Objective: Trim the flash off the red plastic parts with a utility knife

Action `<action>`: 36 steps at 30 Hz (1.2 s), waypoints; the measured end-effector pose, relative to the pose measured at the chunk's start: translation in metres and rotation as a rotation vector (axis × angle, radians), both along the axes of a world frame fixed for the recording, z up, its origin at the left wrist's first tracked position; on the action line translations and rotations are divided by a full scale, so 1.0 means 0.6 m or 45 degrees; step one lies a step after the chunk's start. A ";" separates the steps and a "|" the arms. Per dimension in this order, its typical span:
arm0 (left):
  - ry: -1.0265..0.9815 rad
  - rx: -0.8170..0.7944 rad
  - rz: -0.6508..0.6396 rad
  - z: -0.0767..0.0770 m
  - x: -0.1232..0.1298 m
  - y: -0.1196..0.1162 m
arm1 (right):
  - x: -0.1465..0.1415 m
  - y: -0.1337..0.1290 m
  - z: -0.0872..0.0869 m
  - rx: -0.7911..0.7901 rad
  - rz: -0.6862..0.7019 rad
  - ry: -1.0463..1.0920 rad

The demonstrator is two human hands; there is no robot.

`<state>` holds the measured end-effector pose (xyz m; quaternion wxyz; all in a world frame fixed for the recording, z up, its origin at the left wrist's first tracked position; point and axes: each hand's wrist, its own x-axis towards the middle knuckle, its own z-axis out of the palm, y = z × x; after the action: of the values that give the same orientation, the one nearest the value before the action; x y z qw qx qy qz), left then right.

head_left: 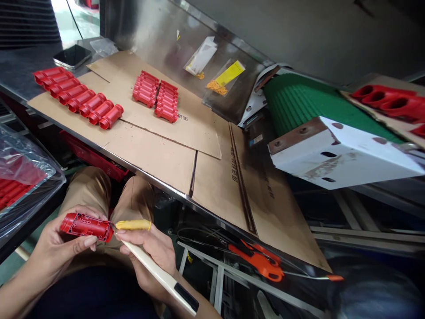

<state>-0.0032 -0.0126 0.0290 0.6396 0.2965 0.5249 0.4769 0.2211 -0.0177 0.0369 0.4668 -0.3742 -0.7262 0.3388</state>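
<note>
Over my lap, my left hand [63, 239] is closed around a red plastic housing [86, 227], a tube-like part with a dark outline on its upper face. My right hand [152, 252] grips a long cream-handled tool [156, 270] with a black end. A yellow finger cot [133, 225] covers one of its fingers. The tool's thin tip meets the right end of the housing; its exact shape is too small to make out. A row of several red tubular parts [81, 101] lies on the cardboard [159, 150], with two groups of slotted red pieces [145, 89] beside it.
A phone [72, 56] rests at the back left. Two small packets [201, 56] hang on the metal panel. At right stands a green conveyor belt [299, 102] with a white bracket [345, 155]. Orange-handled scissors [262, 261] hang below the table edge. A plastic-lined bin [49, 177] is at left.
</note>
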 end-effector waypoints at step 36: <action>-0.060 -0.100 -0.016 0.005 0.002 0.000 | 0.010 0.009 -0.012 -0.040 0.032 0.065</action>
<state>-0.0018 -0.0125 0.0318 0.6659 0.2633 0.5261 0.4588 0.2270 -0.0125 0.0299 0.4750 -0.3634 -0.7134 0.3654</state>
